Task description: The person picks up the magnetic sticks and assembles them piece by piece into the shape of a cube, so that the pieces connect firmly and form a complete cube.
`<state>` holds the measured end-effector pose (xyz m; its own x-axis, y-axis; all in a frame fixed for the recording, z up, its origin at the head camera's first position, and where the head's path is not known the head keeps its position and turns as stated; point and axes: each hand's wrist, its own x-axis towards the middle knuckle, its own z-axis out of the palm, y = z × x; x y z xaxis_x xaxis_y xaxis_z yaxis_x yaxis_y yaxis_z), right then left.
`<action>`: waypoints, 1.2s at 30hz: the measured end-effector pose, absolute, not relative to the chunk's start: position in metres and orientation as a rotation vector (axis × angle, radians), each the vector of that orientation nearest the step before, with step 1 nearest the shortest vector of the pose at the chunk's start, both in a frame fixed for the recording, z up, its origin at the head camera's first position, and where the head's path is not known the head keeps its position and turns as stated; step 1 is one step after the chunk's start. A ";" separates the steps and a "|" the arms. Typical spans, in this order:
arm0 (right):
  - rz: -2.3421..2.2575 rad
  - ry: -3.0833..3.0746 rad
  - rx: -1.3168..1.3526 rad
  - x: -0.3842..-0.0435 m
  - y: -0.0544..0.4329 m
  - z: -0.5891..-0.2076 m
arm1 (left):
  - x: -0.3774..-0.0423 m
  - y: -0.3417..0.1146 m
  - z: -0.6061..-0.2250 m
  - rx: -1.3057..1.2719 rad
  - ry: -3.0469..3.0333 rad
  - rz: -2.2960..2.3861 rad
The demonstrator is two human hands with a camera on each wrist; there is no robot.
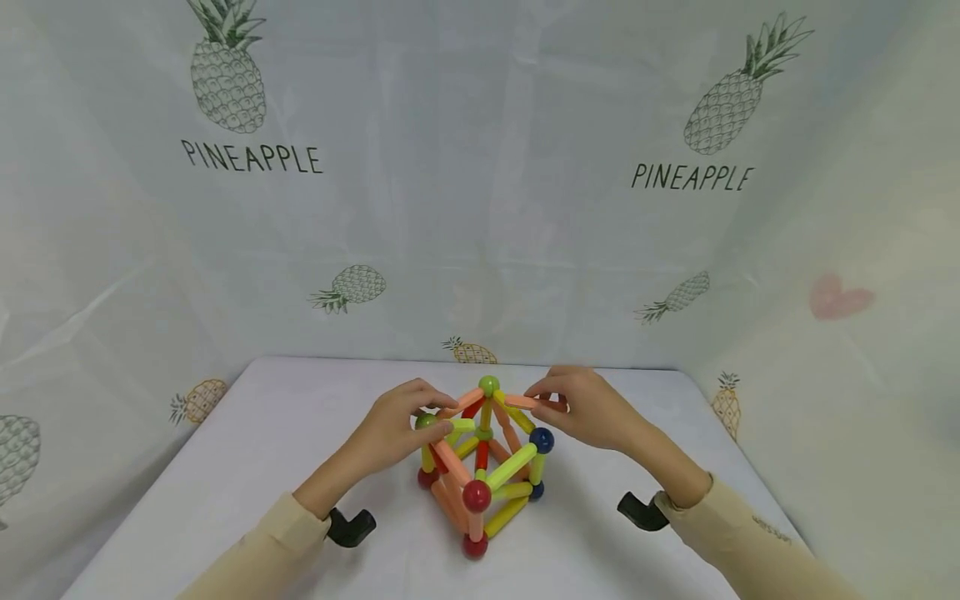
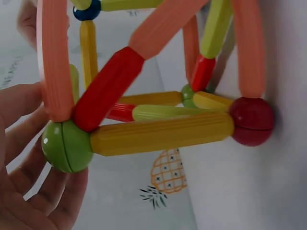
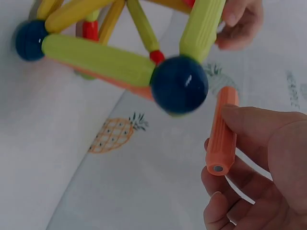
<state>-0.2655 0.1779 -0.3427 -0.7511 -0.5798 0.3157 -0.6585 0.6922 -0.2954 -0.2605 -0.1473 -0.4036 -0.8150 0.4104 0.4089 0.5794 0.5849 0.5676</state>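
A cube-like frame of magnetic rods and balls stands on the table, with a red ball (image 1: 477, 497) at its near top corner. At the left top corner, my left hand (image 1: 390, 425) holds the frame around a green ball (image 2: 67, 146), thumb and forefinger on either side. Between thumb and fingers, my right hand (image 1: 592, 408) pinches an orange magnetic rod (image 3: 223, 132); a metal tip shows at its end. In the head view this rod's other end is close to the far green ball (image 1: 489, 385). A dark blue ball (image 3: 180, 85) forms the right top corner.
The white table (image 1: 300, 392) extends on both sides of the frame. Behind it hangs a pale curtain (image 1: 480, 208) printed with pineapples. A black wrist mount (image 1: 351, 528) sits below the left wrist, and another black mount (image 1: 642, 511) below the right.
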 end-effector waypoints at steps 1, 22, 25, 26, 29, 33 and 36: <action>0.589 -2.709 1.009 -0.264 0.175 -0.344 | -0.261 -0.146 -0.401 -0.827 -2.598 -1.039; 0.654 -2.714 1.146 -0.259 0.141 -0.356 | -0.265 -0.134 -0.390 -0.852 -2.759 -0.870; 0.656 -2.732 1.145 -0.258 0.140 -0.357 | -0.265 -0.134 -0.391 -0.851 -2.753 -0.887; 0.655 -2.736 1.143 -0.257 0.140 -0.357 | -0.265 -0.134 -0.391 -0.855 -2.748 -0.892; 0.644 -2.730 1.131 -0.257 0.139 -0.358 | -0.266 -0.134 -0.391 -0.865 -2.744 -0.897; 0.665 -2.722 1.132 -0.257 0.139 -0.358 | -0.267 -0.135 -0.391 -0.869 -2.752 -0.910; 0.735 -2.738 1.154 -0.259 0.143 -0.358 | -0.268 -0.136 -0.392 -0.873 -2.753 -0.933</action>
<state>-0.2588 0.1427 -0.3579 -0.7130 -0.6540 0.2528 -0.6927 0.6010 -0.3988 -0.2678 -0.1361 -0.3919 -0.8294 0.4874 0.2730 0.5530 0.6468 0.5253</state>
